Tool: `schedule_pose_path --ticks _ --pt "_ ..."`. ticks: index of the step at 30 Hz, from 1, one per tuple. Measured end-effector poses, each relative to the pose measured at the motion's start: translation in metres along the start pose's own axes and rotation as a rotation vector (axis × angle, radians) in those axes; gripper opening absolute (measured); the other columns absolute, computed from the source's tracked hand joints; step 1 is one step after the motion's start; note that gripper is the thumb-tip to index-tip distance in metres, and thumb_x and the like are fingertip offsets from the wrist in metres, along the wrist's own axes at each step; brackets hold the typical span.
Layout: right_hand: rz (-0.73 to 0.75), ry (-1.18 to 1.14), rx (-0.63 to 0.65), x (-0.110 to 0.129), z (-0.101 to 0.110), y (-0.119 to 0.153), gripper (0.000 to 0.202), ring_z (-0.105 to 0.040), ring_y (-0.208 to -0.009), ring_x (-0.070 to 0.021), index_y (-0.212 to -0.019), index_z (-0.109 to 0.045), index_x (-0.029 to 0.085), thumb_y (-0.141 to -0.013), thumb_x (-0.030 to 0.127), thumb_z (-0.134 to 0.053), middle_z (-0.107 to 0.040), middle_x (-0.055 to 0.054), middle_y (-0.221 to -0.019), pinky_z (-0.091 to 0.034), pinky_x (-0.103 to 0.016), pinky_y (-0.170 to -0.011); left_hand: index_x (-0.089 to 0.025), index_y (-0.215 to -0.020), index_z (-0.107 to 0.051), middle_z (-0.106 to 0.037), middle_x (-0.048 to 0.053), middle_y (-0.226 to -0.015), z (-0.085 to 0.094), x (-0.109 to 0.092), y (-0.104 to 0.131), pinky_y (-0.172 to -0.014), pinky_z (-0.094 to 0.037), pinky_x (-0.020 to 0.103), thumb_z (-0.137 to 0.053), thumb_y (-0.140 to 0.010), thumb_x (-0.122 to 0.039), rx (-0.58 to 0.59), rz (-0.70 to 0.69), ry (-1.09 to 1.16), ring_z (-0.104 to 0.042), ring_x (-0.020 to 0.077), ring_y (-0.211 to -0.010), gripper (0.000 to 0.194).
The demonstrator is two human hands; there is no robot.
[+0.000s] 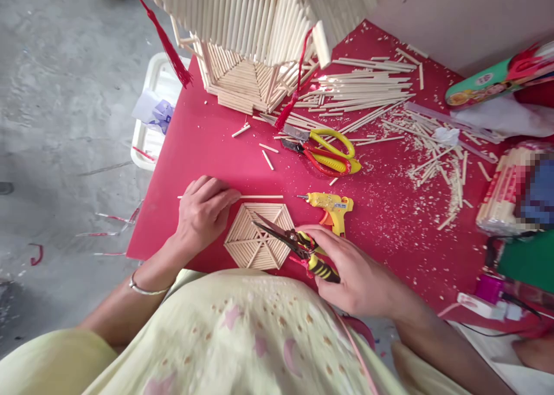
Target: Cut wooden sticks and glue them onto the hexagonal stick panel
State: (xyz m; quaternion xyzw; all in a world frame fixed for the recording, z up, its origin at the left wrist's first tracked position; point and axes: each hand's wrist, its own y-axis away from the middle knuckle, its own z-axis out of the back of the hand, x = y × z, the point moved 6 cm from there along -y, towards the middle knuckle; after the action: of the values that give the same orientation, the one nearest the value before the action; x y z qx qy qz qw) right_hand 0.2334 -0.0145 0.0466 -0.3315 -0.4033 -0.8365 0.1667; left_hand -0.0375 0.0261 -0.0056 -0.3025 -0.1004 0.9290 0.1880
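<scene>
My left hand is closed on a thin wooden stick, which lies level and shows on both sides of the fingers. My right hand is wrapped round the black and yellow handles of a pair of cutting shears. Their dark blades point left over a flat hexagonal panel of wooden sticks, whose spokes meet in the middle. Whether the blades touch the panel I cannot tell. A yellow glue gun lies just beyond my right hand, its nozzle to the left.
A stick-built lantern with red tassels stands at the back. Scissors with yellow and red handles lie before it. Loose sticks, offcuts and crumbs cover the red table's right side. A power strip sits at the right edge.
</scene>
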Motion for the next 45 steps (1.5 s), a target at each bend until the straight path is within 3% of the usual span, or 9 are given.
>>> schedule_pose_path --ticks 4,10,15,18,22,33,40,42,45 --pt "-0.044 0.088 -0.145 0.0 -0.009 0.008 0.073 -0.052 -0.143 -0.0365 -0.151 -0.043 0.015 -0.08 0.022 -0.06 -0.054 -0.021 -0.151 -0.045 -0.055 -0.12 -0.022 -0.095 -0.075 -0.067 0.006 -0.09 0.027 -0.005 -0.004 -0.066 -0.052 0.032 -0.064 -0.098 -0.022 -0.219 0.189 0.259 -0.064 0.016 -0.076 0.012" --pt "-0.021 0.188 -0.378 0.023 -0.023 0.007 0.071 -0.051 -0.142 -0.0384 -0.149 -0.041 0.014 -0.081 0.024 -0.061 -0.055 -0.022 -0.145 -0.043 -0.057 -0.12 -0.02 -0.085 -0.074 -0.062 0.002 -0.08 0.022 -0.03 -0.012 -0.055 -0.048 0.024 -0.081 -0.086 -0.034 -0.143 0.485 1.034 -0.056 0.0096 -0.063 0.016" --pt "0.071 0.184 -0.562 0.037 -0.028 0.012 0.067 -0.048 -0.143 -0.0386 -0.149 -0.039 0.014 -0.086 0.027 -0.06 -0.054 -0.023 -0.145 -0.043 -0.06 -0.119 -0.016 -0.083 -0.078 -0.064 0.001 -0.073 0.012 -0.052 -0.005 -0.053 -0.045 0.019 -0.094 -0.071 -0.035 -0.109 0.623 1.304 -0.056 0.0075 -0.059 0.028" --pt "0.126 0.206 -0.623 0.043 -0.03 0.016 0.066 -0.049 -0.141 -0.038 -0.148 -0.039 0.014 -0.087 0.027 -0.061 -0.055 -0.022 -0.142 -0.044 -0.059 -0.117 -0.015 -0.079 -0.078 -0.066 0.002 -0.071 0.016 -0.065 0.002 -0.055 -0.048 0.018 -0.098 -0.064 -0.036 -0.142 0.655 1.343 -0.059 0.008 -0.06 0.032" --pt "0.157 0.251 -0.668 0.05 -0.031 0.023 0.067 -0.05 -0.137 -0.0367 -0.148 -0.039 0.014 -0.087 0.027 -0.064 -0.055 -0.021 -0.14 -0.044 -0.057 -0.116 -0.016 -0.081 -0.08 -0.068 0.002 -0.07 0.025 -0.078 0.008 -0.057 -0.049 0.017 -0.097 -0.065 -0.034 -0.163 0.605 1.335 -0.061 0.008 -0.06 0.03" --pt "0.196 0.38 -0.776 0.055 -0.035 0.04 0.059 -0.054 -0.124 -0.0369 -0.138 -0.044 0.015 -0.085 0.027 -0.066 -0.058 -0.02 -0.129 -0.048 -0.054 -0.108 -0.017 -0.079 -0.08 -0.069 0.001 -0.067 0.03 -0.092 0.016 -0.052 -0.046 0.017 -0.096 -0.067 -0.031 -0.223 0.505 1.3 -0.06 0.0085 -0.057 0.025" --pt "0.238 0.318 -0.785 0.041 -0.029 0.045 0.049 -0.059 -0.116 -0.0353 -0.131 -0.048 0.016 -0.089 0.035 -0.064 -0.062 -0.018 -0.121 -0.05 -0.053 -0.103 -0.018 -0.085 -0.082 -0.068 0.002 -0.072 0.039 -0.105 0.021 -0.055 -0.048 0.022 -0.087 -0.081 -0.031 -0.204 0.325 0.968 -0.056 0.0098 -0.06 0.014" --pt "0.269 0.3 -0.773 0.039 -0.028 0.049 0.055 -0.057 -0.123 -0.0359 -0.138 -0.045 0.015 -0.09 0.035 -0.063 -0.06 -0.02 -0.129 -0.049 -0.053 -0.107 -0.018 -0.083 -0.082 -0.066 0.002 -0.068 0.037 -0.107 0.02 -0.051 -0.044 0.021 -0.085 -0.083 -0.033 -0.178 0.321 0.972 -0.052 0.0084 -0.056 0.015" --pt "0.315 0.296 -0.751 0.038 -0.024 0.055 0.065 -0.054 -0.131 -0.036 -0.146 -0.041 0.013 -0.089 0.033 -0.064 -0.056 -0.021 -0.139 -0.046 -0.054 -0.112 -0.017 -0.079 -0.082 -0.064 0.002 -0.062 0.026 -0.111 0.015 -0.044 -0.033 0.019 -0.088 -0.079 -0.038 -0.011 0.401 1.175 -0.043 0.0051 -0.048 0.022"
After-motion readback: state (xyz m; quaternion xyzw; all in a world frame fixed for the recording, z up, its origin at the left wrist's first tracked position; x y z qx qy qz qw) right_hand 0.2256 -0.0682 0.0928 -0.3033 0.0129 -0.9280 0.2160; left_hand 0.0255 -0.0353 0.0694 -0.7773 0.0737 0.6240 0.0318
